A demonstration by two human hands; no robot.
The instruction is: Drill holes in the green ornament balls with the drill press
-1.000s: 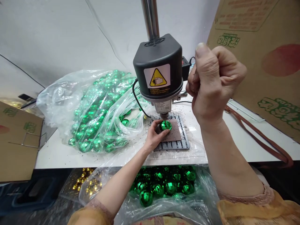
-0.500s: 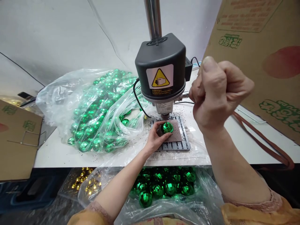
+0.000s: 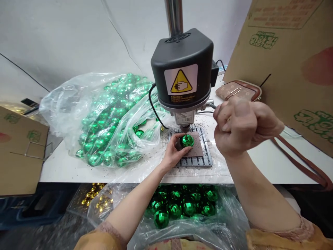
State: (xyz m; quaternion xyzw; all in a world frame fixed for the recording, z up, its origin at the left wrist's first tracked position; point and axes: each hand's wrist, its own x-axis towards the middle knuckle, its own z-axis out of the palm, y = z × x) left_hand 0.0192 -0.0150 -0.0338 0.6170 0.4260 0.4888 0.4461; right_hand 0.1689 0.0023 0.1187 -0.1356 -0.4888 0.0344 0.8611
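My left hand [image 3: 175, 150] holds a shiny green faceted ball [image 3: 187, 140] on a brown pad [image 3: 199, 149], thumb and fingers curled round its sides. Just above, the chuck [image 3: 185, 128] of a black drill press [image 3: 182, 59] has its bit down at the top of the ball. My right hand [image 3: 241, 125] is closed in a fist round the drill press lever [image 3: 212, 105], at the right of the machine. Most of the lever is hidden inside the fist.
Left of the machine lies a clear bag of green balls [image 3: 104, 121]. More green balls [image 3: 188, 207] sit below the table's front edge, beside small gold balls [image 3: 93, 194]. Cardboard boxes [image 3: 20, 166] flank the table [image 3: 65, 173]. A brown purse [image 3: 239, 89] with a strap lies at right.
My right hand has come down a little with the lever, uncovering the purse behind it. The left hand keeps the ball in place under the drill. The view has shifted slightly.
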